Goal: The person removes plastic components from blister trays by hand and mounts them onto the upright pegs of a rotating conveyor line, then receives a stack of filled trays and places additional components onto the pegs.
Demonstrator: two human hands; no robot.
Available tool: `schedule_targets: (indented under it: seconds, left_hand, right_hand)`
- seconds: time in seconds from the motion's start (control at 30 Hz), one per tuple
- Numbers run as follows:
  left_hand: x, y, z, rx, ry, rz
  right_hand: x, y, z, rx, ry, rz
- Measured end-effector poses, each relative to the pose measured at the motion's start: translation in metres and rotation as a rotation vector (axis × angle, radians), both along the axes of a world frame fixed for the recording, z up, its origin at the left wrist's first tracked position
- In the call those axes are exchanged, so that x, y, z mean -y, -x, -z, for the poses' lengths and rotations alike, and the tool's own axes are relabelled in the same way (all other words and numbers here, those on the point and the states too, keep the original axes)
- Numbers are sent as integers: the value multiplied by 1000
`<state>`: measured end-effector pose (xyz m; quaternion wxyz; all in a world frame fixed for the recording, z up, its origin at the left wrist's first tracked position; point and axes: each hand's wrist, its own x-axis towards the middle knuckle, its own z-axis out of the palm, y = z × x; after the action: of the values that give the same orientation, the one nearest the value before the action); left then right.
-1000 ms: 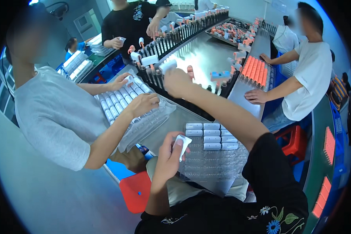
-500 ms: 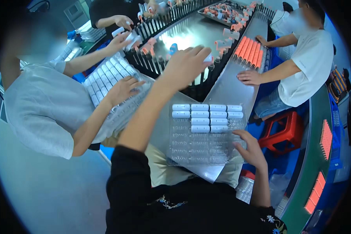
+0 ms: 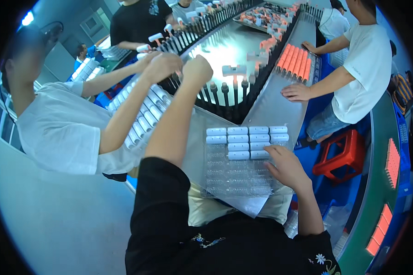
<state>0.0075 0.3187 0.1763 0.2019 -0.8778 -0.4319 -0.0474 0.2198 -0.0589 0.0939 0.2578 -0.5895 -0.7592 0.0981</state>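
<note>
My left hand (image 3: 198, 71) reaches far forward to the ring of black pegs, close beside a co-worker's hand (image 3: 164, 65). Its fingers are curled closed, and whatever they hold, if anything, is hidden. A clear plastic tray (image 3: 218, 176) lies in front of me, its far rows filled with several white cylinders (image 3: 237, 138) and its nearer slots bare. At the tray's right side is my right hand (image 3: 287, 167), fingers apart, with fingertips over the edge of the nearest white cylinders.
Black pegs (image 3: 225, 94) carry white and orange pieces around a shiny metal table. On the left, a co-worker has another tray of white cylinders (image 3: 144, 123). Orange cylinders (image 3: 294, 62) lie before a person at right. A red stool (image 3: 342, 156) stands below.
My left hand has moved left along the pegs and its fingers have curled in. My right hand has shifted left over the tray's edge. The left co-worker's near hand has lifted from their tray toward the pegs.
</note>
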Motion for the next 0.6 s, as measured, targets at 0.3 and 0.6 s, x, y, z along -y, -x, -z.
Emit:
schedule_targets:
  seconds: [0.3,0.6]
  left_hand:
    - [165,26,65,332,699,558]
    - [276,-4,163,391,499,173]
  right_hand:
    - [-26,-6,51,342,228,90]
    - [-49,6,45,505,205,-35]
